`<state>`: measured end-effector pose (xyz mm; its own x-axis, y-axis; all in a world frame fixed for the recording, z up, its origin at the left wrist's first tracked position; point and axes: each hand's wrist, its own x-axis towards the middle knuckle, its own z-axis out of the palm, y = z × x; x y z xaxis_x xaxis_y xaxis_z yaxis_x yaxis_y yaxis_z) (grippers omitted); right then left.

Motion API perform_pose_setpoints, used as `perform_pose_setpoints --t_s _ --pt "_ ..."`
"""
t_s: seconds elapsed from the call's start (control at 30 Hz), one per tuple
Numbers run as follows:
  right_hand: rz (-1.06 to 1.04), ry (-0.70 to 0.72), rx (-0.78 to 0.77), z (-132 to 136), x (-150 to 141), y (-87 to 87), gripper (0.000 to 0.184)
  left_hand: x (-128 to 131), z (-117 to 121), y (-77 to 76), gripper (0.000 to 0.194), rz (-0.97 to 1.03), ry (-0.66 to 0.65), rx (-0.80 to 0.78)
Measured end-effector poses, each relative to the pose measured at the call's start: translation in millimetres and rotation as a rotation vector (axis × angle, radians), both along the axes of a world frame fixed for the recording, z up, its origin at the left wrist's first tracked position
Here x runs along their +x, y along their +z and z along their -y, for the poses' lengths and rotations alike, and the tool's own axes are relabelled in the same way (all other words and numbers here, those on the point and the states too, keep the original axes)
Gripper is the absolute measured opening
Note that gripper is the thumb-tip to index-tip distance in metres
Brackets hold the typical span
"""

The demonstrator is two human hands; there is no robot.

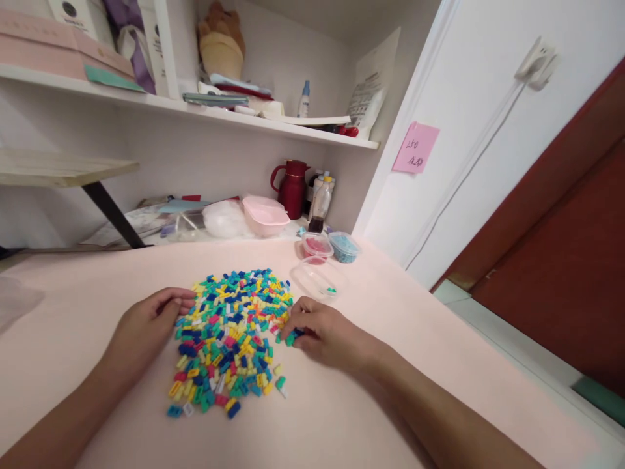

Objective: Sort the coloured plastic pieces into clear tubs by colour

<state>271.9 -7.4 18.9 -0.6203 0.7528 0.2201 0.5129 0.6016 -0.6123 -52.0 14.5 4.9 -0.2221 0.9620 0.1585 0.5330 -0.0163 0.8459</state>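
A wide heap of small plastic building bricks in blue, green, yellow, red and white lies spread on the pink tabletop. At its left edge my left hand rests with fingers stretched out, touching the outer bricks and holding none that I can see. My right hand is at the right edge, thumb and fingers curled around a green brick beside some blue ones. Just beyond that hand stands a clear plastic tub with a few green bricks inside.
Behind the clear tub are a tub of red pieces and a tub of light blue pieces. A pink basin, a dark red jug and a bottle stand at the back, under a loaded shelf.
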Motion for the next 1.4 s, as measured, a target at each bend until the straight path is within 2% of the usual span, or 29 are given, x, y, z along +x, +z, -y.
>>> perform_pose_setpoints --t_s 0.23,0.47,0.77,0.9,1.07,1.23,1.3,1.4 --pt "-0.024 -0.055 0.025 -0.8 -4.9 5.1 0.016 -0.3 0.6 0.9 0.033 -0.034 0.015 -0.023" --pt "-0.055 -0.164 -0.005 -3.4 -3.1 5.1 0.018 4.4 2.3 5.1 0.031 -0.011 0.033 -0.021" --pt "-0.012 -0.037 -0.088 2.9 4.7 18.9 0.024 3.7 1.2 3.3 0.032 0.038 0.016 -0.019" --pt "0.047 0.022 -0.084 4.1 2.8 15.5 0.023 4.2 1.8 3.5 0.032 0.035 0.023 -0.010" --pt "0.046 0.025 -0.117 4.8 -1.4 6.8 0.021 6.8 3.7 7.8 0.031 0.034 0.018 -0.011" --pt "-0.002 0.048 -0.055 7.8 -6.7 11.2 0.018 4.2 2.1 4.6 0.032 0.018 0.018 -0.016" --pt "-0.083 -0.012 0.009 6.4 -5.0 16.1 0.015 2.6 1.4 2.9 0.032 0.013 0.014 -0.013" --pt "-0.235 -0.246 0.134 -1.0 6.5 22.5 0.012 1.3 1.5 3.0 0.031 -0.004 0.005 -0.013"
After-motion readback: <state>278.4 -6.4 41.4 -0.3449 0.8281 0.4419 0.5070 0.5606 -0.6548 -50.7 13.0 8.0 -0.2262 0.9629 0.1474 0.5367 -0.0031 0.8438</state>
